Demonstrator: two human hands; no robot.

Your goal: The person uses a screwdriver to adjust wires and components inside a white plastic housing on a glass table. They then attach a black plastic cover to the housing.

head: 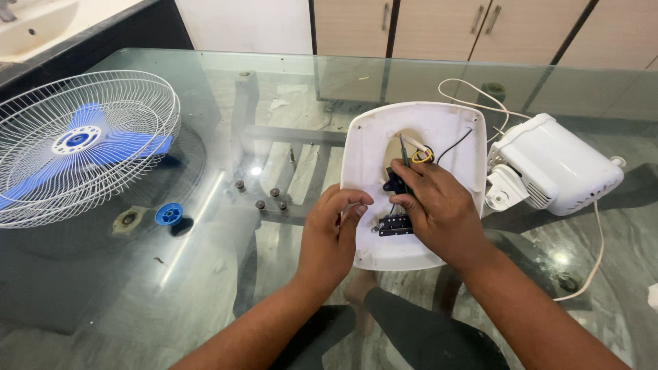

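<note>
Our hands meet over the upturned white fan base (pixel 384 147): the left hand (pixel 334 231) is curled at its near-left edge, fingers bent inward, steadying it, though we cannot tell whether it pinches anything small; the right hand (pixel 439 205) is closed around a slim screwdriver (pixel 403 152) whose tip points down into the open underside. From there we go down in size. The glass surface (pixel 205 288) carries everything; on its far left lies the white wire guard with the blue blade (pixel 75 140) inside, and to the right of the base sits the white motor housing (pixel 558 164), joined by a pale cord (pixel 598 253). Inside the base we see a black terminal block (pixel 395 225) and thin wires (pixel 425 155). Near the middle lie a blue cap (pixel 168 214) and a few dark screws (pixel 269 197). We judge that the fittings inside the base are being worked on; the next move calls for a steady, well-seated tip.
</note>
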